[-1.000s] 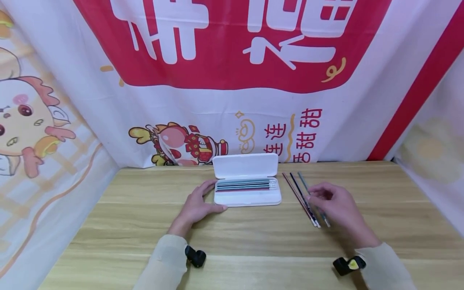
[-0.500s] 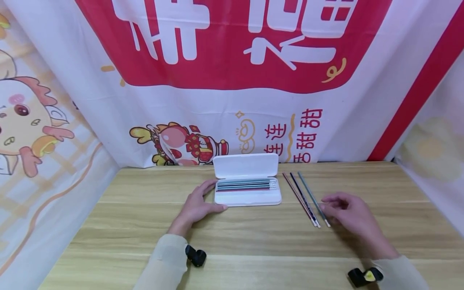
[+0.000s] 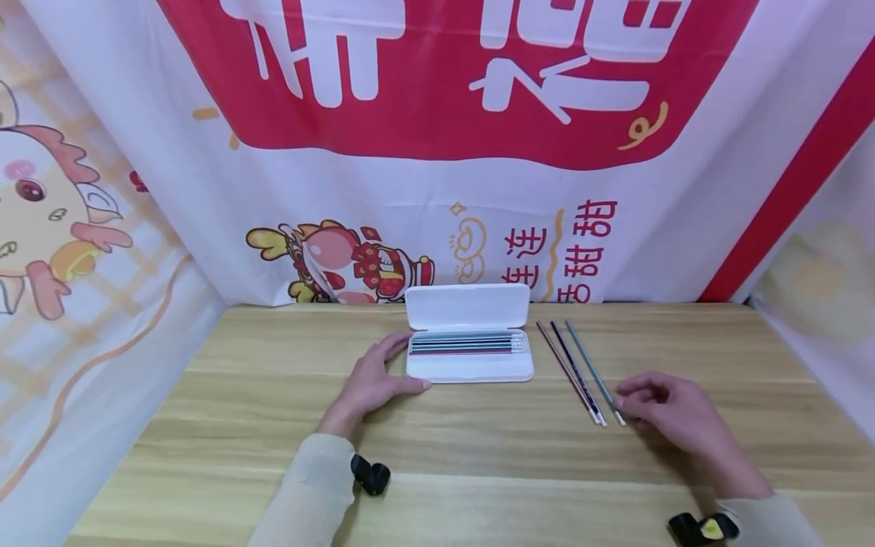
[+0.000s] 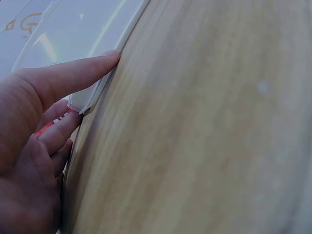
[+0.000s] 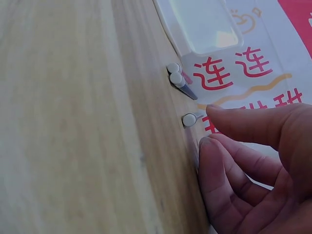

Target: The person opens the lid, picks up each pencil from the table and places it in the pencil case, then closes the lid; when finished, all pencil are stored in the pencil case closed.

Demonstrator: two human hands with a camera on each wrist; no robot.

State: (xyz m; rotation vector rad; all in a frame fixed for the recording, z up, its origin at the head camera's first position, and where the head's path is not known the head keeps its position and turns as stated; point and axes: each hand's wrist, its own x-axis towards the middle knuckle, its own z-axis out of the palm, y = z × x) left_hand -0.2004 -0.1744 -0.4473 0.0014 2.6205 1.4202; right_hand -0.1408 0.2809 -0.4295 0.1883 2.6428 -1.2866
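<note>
An open white pencil case (image 3: 469,369) lies at the table's back middle, lid (image 3: 467,306) up, with several pencils (image 3: 467,344) in it. My left hand (image 3: 372,384) rests at its left end, thumb (image 4: 73,75) straight along the case's edge (image 4: 83,34), fingers against the side. Three loose pencils (image 3: 577,372) lie slanted to the right of the case. My right hand (image 3: 666,410) sits just right of their near ends, fingers loosely curled and holding nothing. Its fingertip (image 5: 214,109) is at the eraser end of the rightmost pencil (image 5: 189,119); touching or not, I cannot tell.
The wooden table (image 3: 437,456) is walled at the back and sides by a red-and-white printed banner (image 3: 437,152). Black wrist cameras (image 3: 371,476) sit on both forearms. In the right wrist view the case (image 5: 204,24) lies beyond the other two pencil ends (image 5: 175,73).
My right hand has drawn back to the right and toward me from over the loose pencils, which now lie uncovered. The left hand has stayed at the case.
</note>
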